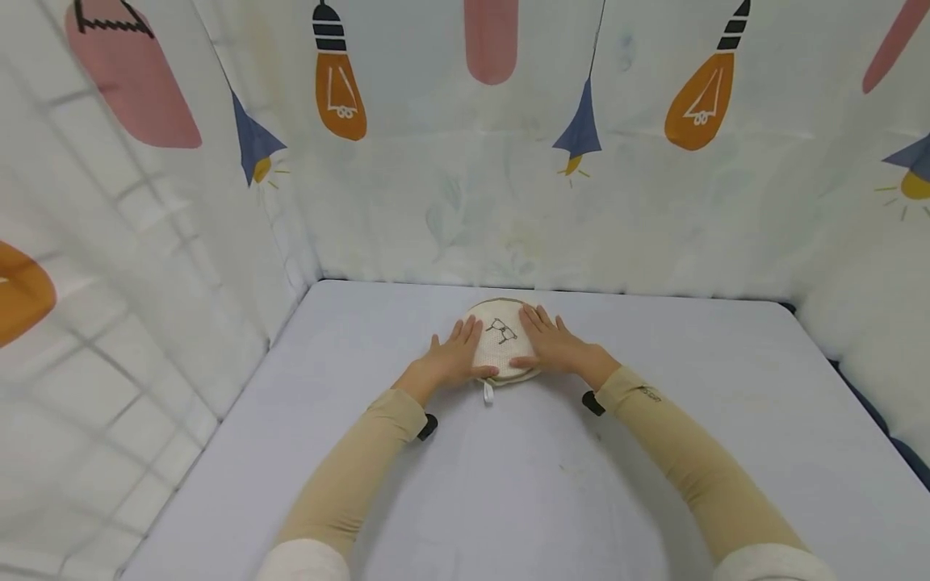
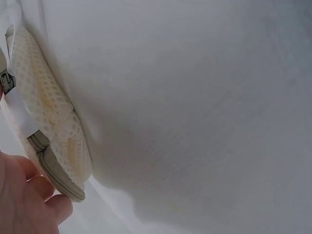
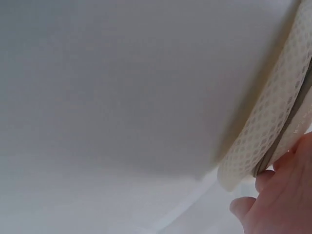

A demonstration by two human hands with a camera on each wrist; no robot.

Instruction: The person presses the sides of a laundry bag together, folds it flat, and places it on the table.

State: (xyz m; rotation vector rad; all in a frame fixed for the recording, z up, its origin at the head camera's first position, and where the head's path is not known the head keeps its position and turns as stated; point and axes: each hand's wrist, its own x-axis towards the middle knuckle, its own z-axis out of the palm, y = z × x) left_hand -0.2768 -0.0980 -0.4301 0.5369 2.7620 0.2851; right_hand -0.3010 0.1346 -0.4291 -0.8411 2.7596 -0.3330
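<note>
A round cream mesh zip pouch (image 1: 503, 335) with a small line drawing on its top lies flat near the table's far side. My left hand (image 1: 456, 353) rests on its left part, fingers extended. On the right part lies my right hand (image 1: 558, 345), fingers also straight and pointing away. A small white tag (image 1: 488, 394) sticks out at the near edge. In the left wrist view, the mesh side (image 2: 46, 92) bulges beside an olive-grey zipper (image 2: 56, 170). The right wrist view shows fingertips touching the rim of the pouch (image 3: 263, 126).
The white-covered table (image 1: 538, 484) has rounded far corners. A patterned curtain (image 1: 465, 202) hangs behind it, and another curtain (image 1: 131, 307) runs along its left edge. Dark objects (image 1: 865, 399) show beyond the right edge.
</note>
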